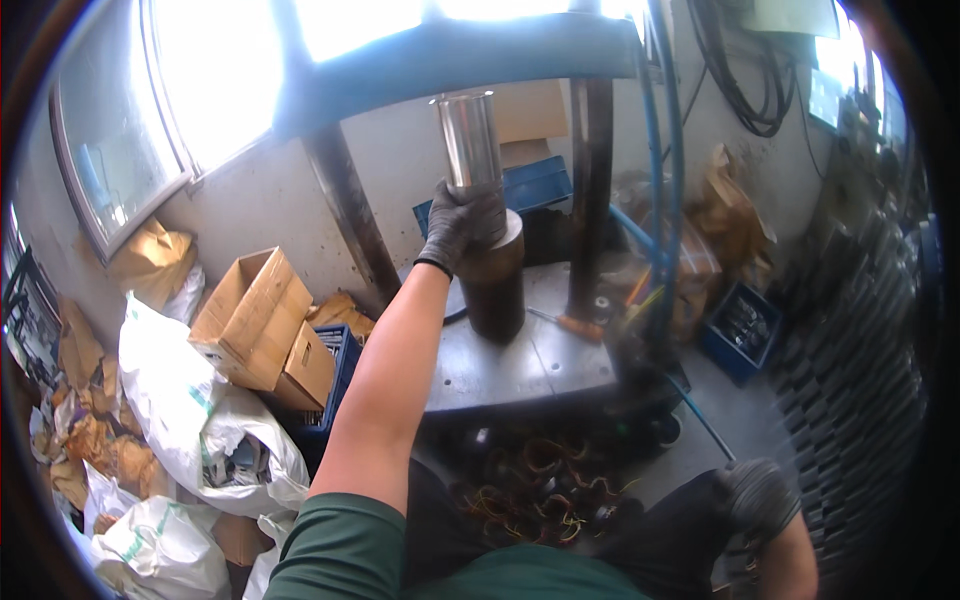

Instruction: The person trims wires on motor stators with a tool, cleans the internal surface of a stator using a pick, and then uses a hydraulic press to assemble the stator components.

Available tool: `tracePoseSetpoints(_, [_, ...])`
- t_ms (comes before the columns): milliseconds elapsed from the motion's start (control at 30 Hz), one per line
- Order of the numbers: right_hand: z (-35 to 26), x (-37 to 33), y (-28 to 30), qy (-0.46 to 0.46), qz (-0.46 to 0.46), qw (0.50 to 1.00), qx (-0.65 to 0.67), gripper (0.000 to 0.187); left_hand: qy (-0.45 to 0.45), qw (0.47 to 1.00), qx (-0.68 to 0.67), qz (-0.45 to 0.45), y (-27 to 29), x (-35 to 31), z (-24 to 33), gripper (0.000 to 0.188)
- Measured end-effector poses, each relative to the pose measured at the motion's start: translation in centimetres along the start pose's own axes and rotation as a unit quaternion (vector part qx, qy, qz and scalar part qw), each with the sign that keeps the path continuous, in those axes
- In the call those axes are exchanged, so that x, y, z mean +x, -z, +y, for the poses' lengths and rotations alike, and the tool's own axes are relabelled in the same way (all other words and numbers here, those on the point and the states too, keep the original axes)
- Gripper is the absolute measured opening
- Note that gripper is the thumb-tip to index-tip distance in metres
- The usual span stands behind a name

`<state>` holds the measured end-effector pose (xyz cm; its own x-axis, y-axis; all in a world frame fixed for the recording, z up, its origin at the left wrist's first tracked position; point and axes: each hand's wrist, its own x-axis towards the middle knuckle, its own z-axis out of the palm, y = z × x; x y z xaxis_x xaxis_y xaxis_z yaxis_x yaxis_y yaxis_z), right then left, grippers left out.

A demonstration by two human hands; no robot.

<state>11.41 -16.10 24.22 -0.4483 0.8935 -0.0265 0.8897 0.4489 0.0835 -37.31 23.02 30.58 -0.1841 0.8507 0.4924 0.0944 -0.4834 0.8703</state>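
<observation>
My left hand [463,222], in a dark grey glove, reaches forward with its fingers wrapped round the lower end of a shiny metal cylinder [468,140]. That cylinder stands upright beneath the blue crossbeam [460,60] of a press. Directly below the hand, a thicker dark cylinder [494,295] rests on the metal press table [500,375]; part of its pale top [513,232] shows beside the glove. At my right knee, my gloved right hand [762,497] is closed at the end of a thin blue lever [703,415]. Its fingers are partly hidden and blurred.
Dark posts [590,190] flank the work. A tool with an orange handle [580,327] lies on the table. Wound parts with coloured wires [545,490] lie below. Cardboard boxes [255,320] and white sacks [165,390] crowd the left; a blue crate [742,330] and stacked metal parts [850,400] stand right.
</observation>
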Motion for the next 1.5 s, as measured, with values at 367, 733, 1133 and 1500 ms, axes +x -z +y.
tracePoseSetpoints(367, [-4.4,-0.9,-2.1,-0.148,0.126,0.978,0.077,0.025,0.041,0.996,-0.08,-0.001,-0.7,-0.9,1.8,0.082])
tracePoseSetpoints(733, [-5.1,-0.1,-0.8,-0.172,0.131,0.961,0.173,0.023,0.001,0.999,0.035,0.029,-0.2,-0.6,0.6,0.097])
tracePoseSetpoints(1133, [-3.9,2.3,2.5,-0.109,0.19,0.966,0.14,0.019,-0.031,0.999,0.042,0.008,0.1,0.2,-0.6,0.108])
tracePoseSetpoints(1500, [4.7,15.6,9.7,-0.047,0.421,0.905,0.042,0.011,-0.027,0.999,0.012,-0.042,0.4,-0.5,1.2,0.11])
